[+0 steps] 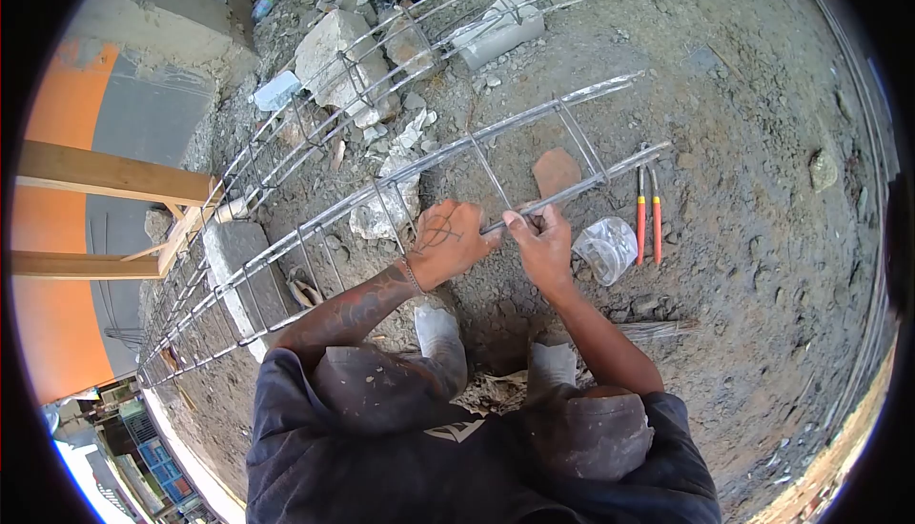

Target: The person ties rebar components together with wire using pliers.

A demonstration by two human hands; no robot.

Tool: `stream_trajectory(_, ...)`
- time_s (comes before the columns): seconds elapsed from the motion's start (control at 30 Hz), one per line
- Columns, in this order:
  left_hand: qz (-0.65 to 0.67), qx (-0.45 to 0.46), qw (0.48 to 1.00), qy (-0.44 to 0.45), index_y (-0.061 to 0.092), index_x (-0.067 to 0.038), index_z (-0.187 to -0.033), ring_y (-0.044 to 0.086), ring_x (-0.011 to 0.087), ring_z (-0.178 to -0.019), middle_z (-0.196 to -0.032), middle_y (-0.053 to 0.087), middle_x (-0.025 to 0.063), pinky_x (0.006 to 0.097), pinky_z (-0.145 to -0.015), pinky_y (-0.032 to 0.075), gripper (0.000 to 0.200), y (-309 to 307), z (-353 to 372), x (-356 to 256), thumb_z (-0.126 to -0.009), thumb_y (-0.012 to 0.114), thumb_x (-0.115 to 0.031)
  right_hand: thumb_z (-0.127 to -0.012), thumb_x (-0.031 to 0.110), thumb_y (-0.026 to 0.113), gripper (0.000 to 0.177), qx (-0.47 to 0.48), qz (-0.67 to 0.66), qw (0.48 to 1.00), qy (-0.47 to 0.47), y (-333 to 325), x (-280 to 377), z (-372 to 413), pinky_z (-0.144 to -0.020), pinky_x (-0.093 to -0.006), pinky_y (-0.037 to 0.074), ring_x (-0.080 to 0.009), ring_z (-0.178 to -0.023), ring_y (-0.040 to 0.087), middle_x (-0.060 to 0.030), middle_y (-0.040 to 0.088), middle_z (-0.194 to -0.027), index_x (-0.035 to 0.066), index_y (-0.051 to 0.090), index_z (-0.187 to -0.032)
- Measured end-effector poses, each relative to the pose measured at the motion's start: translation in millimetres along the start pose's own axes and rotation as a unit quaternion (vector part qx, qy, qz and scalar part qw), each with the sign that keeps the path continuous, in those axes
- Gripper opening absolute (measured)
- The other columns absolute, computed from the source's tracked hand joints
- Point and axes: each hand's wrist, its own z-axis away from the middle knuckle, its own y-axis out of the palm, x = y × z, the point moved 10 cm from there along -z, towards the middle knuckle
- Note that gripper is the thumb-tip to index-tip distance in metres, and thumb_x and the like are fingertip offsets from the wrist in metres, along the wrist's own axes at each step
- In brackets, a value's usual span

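I squat over a long rebar cage (381, 191) that lies on the dirt ground. My left hand (444, 241) is closed around the cage's near long bar. My right hand (543, 243) pinches the same bar a little to the right, next to a stirrup, fingers closed on it. Whether a tie wire is in the fingers I cannot tell. Pliers with orange handles (648, 214) lie on the ground to the right of my hands, beside a clear plastic bag (607, 248).
A second rebar cage (429, 38) rests on concrete blocks (496, 30) and rubble farther off. A grey block (240, 257) props the near cage at left. Wooden beams (105, 173) and an orange wall stand at the left edge. A red tile shard (556, 171) lies under the cage.
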Motion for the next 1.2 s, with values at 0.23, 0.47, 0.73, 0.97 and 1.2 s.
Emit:
stream_trajectory(0.23, 0.522, 0.189, 0.821, -0.131, 0.059, 0.005, -0.096, 0.061, 0.0136, -0.069, -0.088, 0.064, 0.0104, 0.0264, -0.056, 0.046, 0.031, 46.6, -2.3, 12.4, -0.086, 0.053, -0.024, -0.082, 0.004, 0.06, 0.012, 0.005, -0.01, 0.999, -0.047, 2.1, -6.1, 7.5, -0.058, -0.0185, 0.037, -0.003, -0.066, 0.045, 0.0015, 0.051, -0.077, 0.002, 0.051, -0.09)
stream_trajectory(0.47, 0.671, 0.14, 0.7, -0.199, 0.059, 0.003, -0.098, 0.06, 0.013, -0.077, -0.089, 0.062, 0.0108, 0.0217, -0.062, 0.048, 0.024, 45.9, -5.1, 13.7, -0.087, 0.053, -0.017, -0.078, 0.011, 0.065, 0.018, -0.06, -0.038, 0.994, -0.086, -3.7, 2.8, 14.1, -0.052, -0.0242, 0.033, -0.0068, -0.06, 0.037, 0.0006, 0.042, -0.069, 0.0, 0.054, -0.084)
stream_trajectory(0.73, 0.723, 0.15, 0.655, -0.16, 0.057, 0.004, -0.1, 0.06, 0.0146, -0.077, -0.089, 0.062, 0.0101, 0.0244, -0.069, 0.051, 0.021, 62.0, -25.0, 22.6, -0.084, 0.057, -0.01, -0.08, 0.009, 0.063, 0.017, -0.044, 0.146, 0.975, -0.159, -3.9, 29.5, 24.0, -0.064, -0.0259, 0.039, -0.0131, -0.072, 0.048, -0.0053, 0.049, -0.079, -0.003, 0.056, -0.09)
stream_trajectory(0.97, 0.683, 0.009, 0.708, -0.181, 0.053, 0.01, -0.099, 0.062, 0.0173, -0.068, -0.084, 0.063, 0.0141, 0.024, -0.061, 0.052, 0.028, 39.0, -24.6, 30.7, -0.076, 0.064, -0.001, -0.078, 0.014, 0.065, 0.024, -0.045, 0.208, 0.965, -0.156, -2.6, 50.3, 25.1, -0.064, -0.0353, 0.041, -0.0276, -0.071, 0.053, -0.0145, 0.054, -0.083, -0.004, 0.057, -0.091)
stream_trajectory(1.2, 0.661, -0.069, 0.727, -0.172, 0.052, 0.01, -0.101, 0.061, 0.0161, -0.068, -0.083, 0.062, 0.0132, 0.0232, -0.06, 0.051, 0.03, 33.4, -21.8, 30.4, -0.075, 0.063, -0.001, -0.079, 0.014, 0.062, 0.02, -0.014, 0.244, 0.956, -0.162, 0.2, 55.4, 23.5, -0.063, -0.0369, 0.042, -0.0319, -0.071, 0.054, -0.0173, 0.055, -0.077, -0.005, 0.059, -0.086)
